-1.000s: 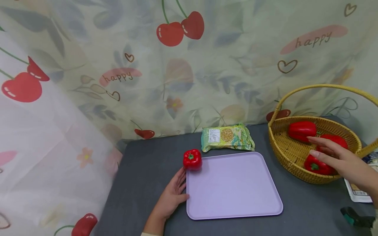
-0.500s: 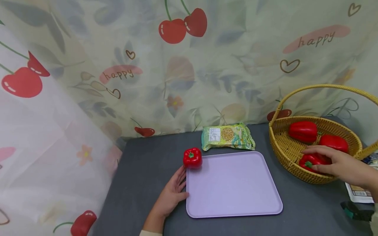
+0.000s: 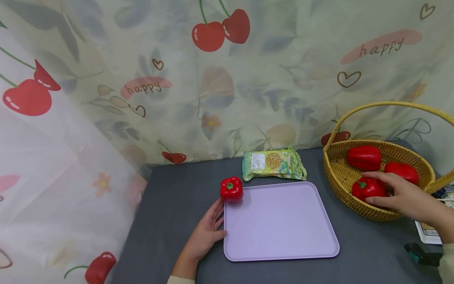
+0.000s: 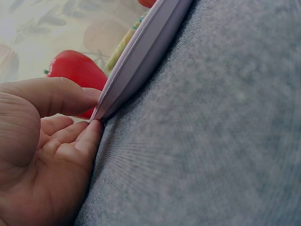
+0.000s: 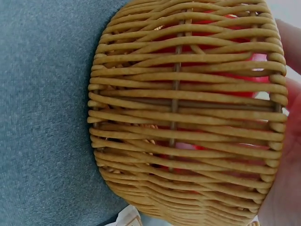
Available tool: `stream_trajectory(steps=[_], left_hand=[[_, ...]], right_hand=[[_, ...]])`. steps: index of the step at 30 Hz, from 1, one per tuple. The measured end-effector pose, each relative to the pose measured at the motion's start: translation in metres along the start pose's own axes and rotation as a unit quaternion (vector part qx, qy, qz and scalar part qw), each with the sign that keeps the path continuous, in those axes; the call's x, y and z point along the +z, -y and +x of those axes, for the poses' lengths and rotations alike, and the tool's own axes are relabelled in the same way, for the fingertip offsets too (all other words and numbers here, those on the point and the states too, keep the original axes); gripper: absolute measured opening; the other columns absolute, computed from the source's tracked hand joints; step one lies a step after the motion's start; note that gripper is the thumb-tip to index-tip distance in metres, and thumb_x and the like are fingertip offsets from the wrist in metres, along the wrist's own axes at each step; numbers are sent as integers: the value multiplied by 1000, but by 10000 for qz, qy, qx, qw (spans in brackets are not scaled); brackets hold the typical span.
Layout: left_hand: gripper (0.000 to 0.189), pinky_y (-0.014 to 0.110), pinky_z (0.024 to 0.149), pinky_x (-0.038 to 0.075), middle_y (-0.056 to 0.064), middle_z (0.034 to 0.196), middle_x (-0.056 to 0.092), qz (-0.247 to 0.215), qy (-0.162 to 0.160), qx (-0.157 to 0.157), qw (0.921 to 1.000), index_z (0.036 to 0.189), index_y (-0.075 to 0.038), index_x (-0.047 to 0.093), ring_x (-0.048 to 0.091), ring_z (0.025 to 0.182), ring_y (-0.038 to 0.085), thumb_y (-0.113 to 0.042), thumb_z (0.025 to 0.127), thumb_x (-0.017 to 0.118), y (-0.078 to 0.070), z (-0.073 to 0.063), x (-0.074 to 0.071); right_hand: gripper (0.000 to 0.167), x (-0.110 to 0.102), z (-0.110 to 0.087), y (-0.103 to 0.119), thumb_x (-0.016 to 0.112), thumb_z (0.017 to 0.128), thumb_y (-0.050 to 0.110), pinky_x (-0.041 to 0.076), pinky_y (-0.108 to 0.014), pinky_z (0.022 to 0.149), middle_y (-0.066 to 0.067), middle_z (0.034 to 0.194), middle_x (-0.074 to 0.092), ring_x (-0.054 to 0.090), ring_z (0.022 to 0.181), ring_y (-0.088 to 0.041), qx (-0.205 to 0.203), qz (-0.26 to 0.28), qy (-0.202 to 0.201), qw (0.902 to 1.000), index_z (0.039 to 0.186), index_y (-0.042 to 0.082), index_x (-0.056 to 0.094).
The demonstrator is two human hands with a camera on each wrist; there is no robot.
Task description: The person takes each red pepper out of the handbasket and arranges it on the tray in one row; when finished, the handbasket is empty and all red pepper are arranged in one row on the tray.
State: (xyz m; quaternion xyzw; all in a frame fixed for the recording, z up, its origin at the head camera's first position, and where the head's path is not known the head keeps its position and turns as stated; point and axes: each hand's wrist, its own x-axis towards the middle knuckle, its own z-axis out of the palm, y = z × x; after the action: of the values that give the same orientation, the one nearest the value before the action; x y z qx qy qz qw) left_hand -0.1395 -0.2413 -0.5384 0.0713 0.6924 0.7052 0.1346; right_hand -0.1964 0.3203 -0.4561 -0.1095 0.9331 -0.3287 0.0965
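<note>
My left hand lies against the left edge of a lilac tray, thumb and fingers spread along the rim. In the left wrist view its thumb and fingertips meet that tray's rim. Just beyond the fingertips, a red bell pepper with a green stem overlaps the tray's far left corner. Inside a wicker basket, my right hand grips another bell pepper between thumb and fingers. Seen from the right wrist, the basket's woven wall hides most of this grip.
Two more red bell peppers, one at the back and one at the right, lie in the basket under its tall handle. A green-yellow packet lies behind the tray. A dark tool-like object and a white-edged pack sit at the right.
My right hand has come down onto the front bell pepper, taken hold of it and shifted it left within the basket, its stem now turned upward. The left hand stays at the tray.
</note>
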Motion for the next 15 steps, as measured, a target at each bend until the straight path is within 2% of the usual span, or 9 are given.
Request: stream_trajectory(steps=[3,8,13,15], left_hand=[[103,36,123,30,12,179,20,-13,-26,-52,10000,173,-4,17,19,163,30,25,86,64,0,0,0],[103,35,123,31,10,179,21,-50,-37,-132,9999,174,-6,18,20,163,28,24,87,66,1,1,-1],[102,37,123,30,10,179,21,-29,-32,-126,9999,174,-6,19,19,163,28,23,88,66,0,0,-1],[102,37,123,30,10,179,21,-22,-35,-132,9999,174,-5,19,19,163,28,23,88,66,0,0,-1]], right_hand=[[77,0,-1,-1,83,99,26,63,-59,80,-40,140,48,58,114,-59,-40,69,-154,9998,156,-8,44],[80,-1,-3,-1,81,101,29,66,-46,74,-41,141,45,58,112,-62,86,225,-393,9989,157,-9,39],[82,2,-6,1,80,102,25,60,-27,69,-42,146,39,54,115,-64,18,405,-667,9969,160,-10,34],[84,3,-8,3,81,101,23,59,-26,67,-43,147,37,53,114,-65,-12,413,-791,9960,161,-10,32]])
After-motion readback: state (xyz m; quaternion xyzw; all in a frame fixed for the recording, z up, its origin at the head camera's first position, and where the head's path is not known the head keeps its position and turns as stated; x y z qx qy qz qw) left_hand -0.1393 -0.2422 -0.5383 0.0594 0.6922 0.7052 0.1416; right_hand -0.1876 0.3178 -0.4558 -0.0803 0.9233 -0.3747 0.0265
